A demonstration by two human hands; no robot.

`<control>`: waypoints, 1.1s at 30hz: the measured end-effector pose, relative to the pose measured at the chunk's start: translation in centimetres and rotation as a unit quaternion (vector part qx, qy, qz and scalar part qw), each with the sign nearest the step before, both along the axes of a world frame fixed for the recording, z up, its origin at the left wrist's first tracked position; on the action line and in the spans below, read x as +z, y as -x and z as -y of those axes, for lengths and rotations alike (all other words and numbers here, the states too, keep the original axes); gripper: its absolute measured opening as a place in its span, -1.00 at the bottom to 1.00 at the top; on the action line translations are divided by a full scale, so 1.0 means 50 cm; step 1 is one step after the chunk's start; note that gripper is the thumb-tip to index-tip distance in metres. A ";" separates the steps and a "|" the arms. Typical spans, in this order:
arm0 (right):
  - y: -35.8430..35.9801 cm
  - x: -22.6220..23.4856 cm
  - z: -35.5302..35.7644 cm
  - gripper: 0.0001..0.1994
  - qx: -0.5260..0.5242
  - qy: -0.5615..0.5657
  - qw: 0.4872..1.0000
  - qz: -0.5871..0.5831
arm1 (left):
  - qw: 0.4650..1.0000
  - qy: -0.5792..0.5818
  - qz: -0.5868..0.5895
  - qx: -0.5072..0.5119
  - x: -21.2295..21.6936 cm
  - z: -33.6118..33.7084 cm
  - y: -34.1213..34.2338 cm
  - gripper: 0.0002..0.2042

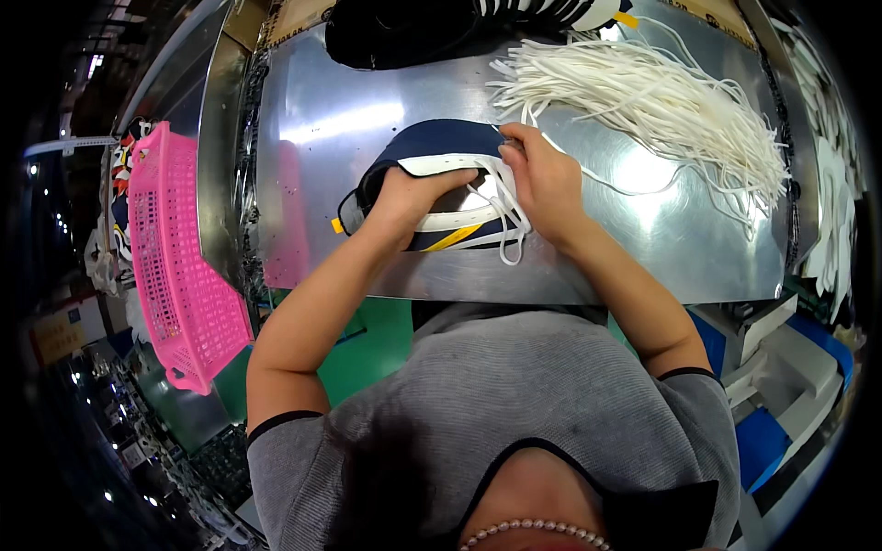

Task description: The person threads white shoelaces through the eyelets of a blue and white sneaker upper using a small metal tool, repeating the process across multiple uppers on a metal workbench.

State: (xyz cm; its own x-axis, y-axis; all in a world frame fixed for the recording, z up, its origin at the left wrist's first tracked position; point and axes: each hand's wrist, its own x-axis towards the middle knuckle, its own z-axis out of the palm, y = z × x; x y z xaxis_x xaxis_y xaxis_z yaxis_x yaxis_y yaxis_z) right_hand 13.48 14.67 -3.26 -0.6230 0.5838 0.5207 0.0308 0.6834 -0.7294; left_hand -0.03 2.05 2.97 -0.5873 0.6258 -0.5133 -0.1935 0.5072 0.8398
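Note:
A navy shoe upper (441, 136) with white eyelet edges and a yellow stripe lies on its side on the metal table, its heel end with a yellow tab to the left. Into its opening reaches my left hand (409, 202), thumb along the inner edge and the other fingers hidden inside, holding the upper. My right hand (548, 184) is closed at the lacing end, thumb and forefinger pinched at the far edge on a white shoelace (505, 197). Loops of that lace cross the eyelet edges and hang at the near side.
A large bundle of white shoelaces (643, 110) lies at the back right of the metal table (312, 184). Dark shoe uppers (395, 37) rest along its far edge. Left of the table stands a pink perforated basket (170, 248). Raised metal sides (225, 156) border the tabletop.

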 end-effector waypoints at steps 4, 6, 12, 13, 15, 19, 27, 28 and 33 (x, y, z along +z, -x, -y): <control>-0.002 -0.019 0.004 -0.79 -0.018 -0.046 0.999 0.012 | 0.998 -0.017 0.051 -0.020 -0.018 -0.004 0.003 -0.65; -0.003 -0.020 0.006 -0.79 -0.039 -0.071 0.996 0.025 | 0.993 -0.015 0.110 -0.039 -0.004 -0.009 0.001 -0.65; 0.007 -0.014 0.016 -0.81 -0.066 -0.109 0.991 0.042 | 0.986 -0.027 0.130 -0.096 0.030 0.032 0.008 -0.77; 0.009 -0.012 0.020 -0.81 -0.067 -0.110 0.991 0.040 | 0.973 -0.096 0.169 -0.124 0.034 0.058 0.024 -0.79; 0.015 -0.021 0.014 -0.82 -0.079 -0.111 0.989 0.052 | 0.961 -0.179 0.202 0.061 0.092 0.086 0.006 -0.80; 0.010 -0.028 0.008 -0.80 -0.116 -0.108 0.983 0.095 | 0.823 -0.520 0.228 -0.034 0.213 0.229 0.074 -0.71; 0.010 0.011 -0.015 -0.77 0.024 0.198 0.980 0.017 | 0.761 -0.083 -0.616 -0.184 0.018 0.125 -0.062 -0.91; -0.001 0.012 -0.014 -0.74 0.015 0.195 0.980 -0.021 | 0.757 -0.088 -0.621 -0.180 0.014 0.116 -0.064 -0.91; -0.059 0.074 0.024 -0.79 0.034 0.223 0.969 0.103 | 0.804 -0.104 -0.566 -0.147 0.001 0.114 -0.063 -0.92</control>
